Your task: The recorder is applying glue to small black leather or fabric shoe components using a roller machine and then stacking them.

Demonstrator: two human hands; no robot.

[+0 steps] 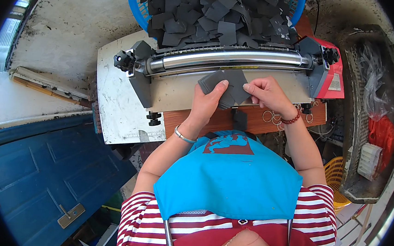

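My left hand (pixel 203 102) grips a fanned stack of dark grey square pieces (pixel 210 81), with its thumb across the top. Against the stack's right side, my right hand (pixel 271 95) pinches one dark grey square piece (pixel 238 82) between thumb and fingers. Both hands are over the pale front plate (pixel 171 93) of a roller machine. Just beyond them lies its shiny metal roller (pixel 230 58), held between dark end brackets. Whether the pinched piece is fully apart from the stack I cannot tell.
A blue plastic basket (pixel 133 0) heaped with dark grey pieces (pixel 210 15) stands behind the roller. Black knobs (pixel 124 61) stick out at the machine's ends. Loose pale rings (pixel 271 117) lie on the brown tabletop (pixel 179 118) at right. A yellow basket (pixel 334 175) is lower right.
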